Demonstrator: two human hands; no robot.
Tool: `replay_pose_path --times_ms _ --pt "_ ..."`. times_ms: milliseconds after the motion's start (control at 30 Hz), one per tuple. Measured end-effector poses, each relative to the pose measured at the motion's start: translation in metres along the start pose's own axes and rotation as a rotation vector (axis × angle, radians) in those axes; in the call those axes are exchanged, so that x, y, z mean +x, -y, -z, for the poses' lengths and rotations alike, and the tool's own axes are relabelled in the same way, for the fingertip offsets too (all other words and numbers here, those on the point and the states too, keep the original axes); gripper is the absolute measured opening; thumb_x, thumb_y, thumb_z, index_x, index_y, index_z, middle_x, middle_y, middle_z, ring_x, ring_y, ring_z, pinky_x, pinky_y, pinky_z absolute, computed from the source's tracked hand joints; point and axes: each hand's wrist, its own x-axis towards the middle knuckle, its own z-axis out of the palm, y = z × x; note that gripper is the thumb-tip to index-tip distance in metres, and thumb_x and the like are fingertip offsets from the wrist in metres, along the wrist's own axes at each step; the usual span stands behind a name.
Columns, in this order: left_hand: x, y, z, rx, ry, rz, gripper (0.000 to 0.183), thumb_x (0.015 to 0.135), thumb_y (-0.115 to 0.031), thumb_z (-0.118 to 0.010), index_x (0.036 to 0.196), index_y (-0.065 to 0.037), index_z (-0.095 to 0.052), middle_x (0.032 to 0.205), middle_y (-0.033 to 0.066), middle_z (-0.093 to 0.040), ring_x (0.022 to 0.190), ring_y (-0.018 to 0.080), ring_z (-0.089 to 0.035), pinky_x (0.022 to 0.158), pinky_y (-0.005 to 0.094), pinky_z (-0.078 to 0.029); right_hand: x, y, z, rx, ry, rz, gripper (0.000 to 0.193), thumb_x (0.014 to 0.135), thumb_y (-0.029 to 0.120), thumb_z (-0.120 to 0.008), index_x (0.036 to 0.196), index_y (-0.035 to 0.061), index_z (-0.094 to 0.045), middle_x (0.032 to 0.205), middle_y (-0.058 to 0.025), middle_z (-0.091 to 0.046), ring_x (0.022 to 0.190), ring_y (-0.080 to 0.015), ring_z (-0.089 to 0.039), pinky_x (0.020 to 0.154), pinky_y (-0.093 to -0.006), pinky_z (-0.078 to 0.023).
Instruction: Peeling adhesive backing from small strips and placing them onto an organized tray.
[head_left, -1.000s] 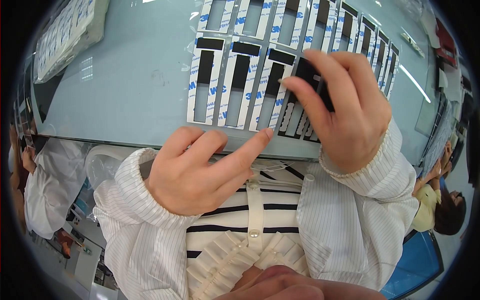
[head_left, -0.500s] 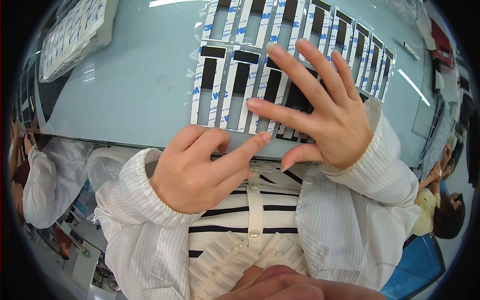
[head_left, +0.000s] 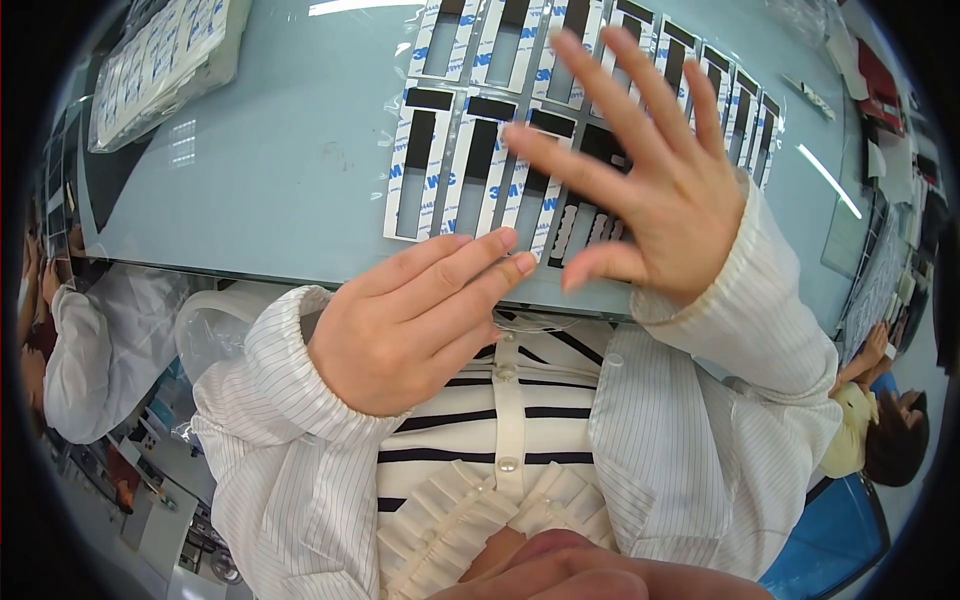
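The left hand (head_left: 400,320) has straightened its fingers together at the near row of strips (head_left: 421,140) on the table (head_left: 280,190), while the right hand (head_left: 670,205), spread, has moved farther over them, so none seems pinched.

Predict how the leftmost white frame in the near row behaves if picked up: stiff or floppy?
Probably floppy: the white frame looks thin, with narrow strips around a long window. Likely light, since little material surrounds that window. Unlikely to roll or tip, as it lies flat on the table.
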Motion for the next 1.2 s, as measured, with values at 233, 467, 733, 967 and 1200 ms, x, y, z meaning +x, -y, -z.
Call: replay_pose_path --times_ms 233,467,733,967,1200 --pt "-0.007 -0.006 -0.001 0.058 -0.015 -0.01 0.033 0.076 -0.015 -0.074 0.102 0.005 -0.07 0.125 0.0109 -0.067 0.12 0.0262 -0.062 0.096 0.039 -0.05 -0.01 0.038 0.048 0.167 0.469 -0.203 0.096 0.079 0.09 -0.024 0.139 0.0254 -0.06 0.158 -0.0173 -0.036 0.149 -0.038 -0.026 0.122 -0.0548 -0.002" --pt "-0.017 -0.01 -0.003 0.182 -0.083 -0.038 0.019 0.079 -0.017 -0.072 0.089 -0.001 -0.07 0.118 0.0087 -0.071 0.109 0.0211 -0.067 0.092 0.0382 -0.046 -0.03 0.033 0.041 0.049 0.408 -0.445 0.096 0.081 0.075 -0.052 0.155 0.017 -0.035 0.162 -0.0138 -0.028 0.15 -0.0351 -0.025 0.119 -0.051 -0.025" --pt "-0.009 -0.007 0.017 0.132 -0.145 0.076 0.014 0.074 -0.013 -0.076 0.075 -0.006 -0.064 0.093 0.0069 -0.07 0.083 0.0239 -0.066 0.085 0.0414 -0.046 -0.007 0.031 0.024 0.259 0.181 -0.422 0.082 0.083 0.05 -0.071 0.148 0.0072 -0.046 0.154 -0.0178 -0.04 0.142 -0.0368 -0.037 0.115 -0.0463 -0.032" --pt "-0.007 -0.016 0.024 -0.111 -0.138 0.176 0.011 0.073 -0.008 -0.074 0.076 -0.007 -0.064 0.068 0.0027 -0.059 0.063 0.0221 -0.054 0.074 0.0381 -0.039 0.003 0.054 0.099 1.128 0.424 -0.648 0.041 0.083 0.009 -0.079 0.122 0.0008 -0.066 0.11 -0.0096 -0.069 0.063 -0.0094 -0.06 0.054 -0.0225 -0.047" --pt "0.002 -0.012 0.035 -0.282 -0.118 0.167 0.013 0.08 -0.014 -0.077 0.074 -0.009 -0.066 0.064 0.0004 -0.056 0.06 0.019 -0.053 0.07 0.0332 -0.038 -0.006 0.064 0.096 1.048 0.332 -0.726 0.008 0.086 -0.003 -0.071 0.094 -0.0024 -0.072 0.091 -0.0084 -0.068 0.061 -0.0092 -0.062 0.053 -0.0207 -0.048"
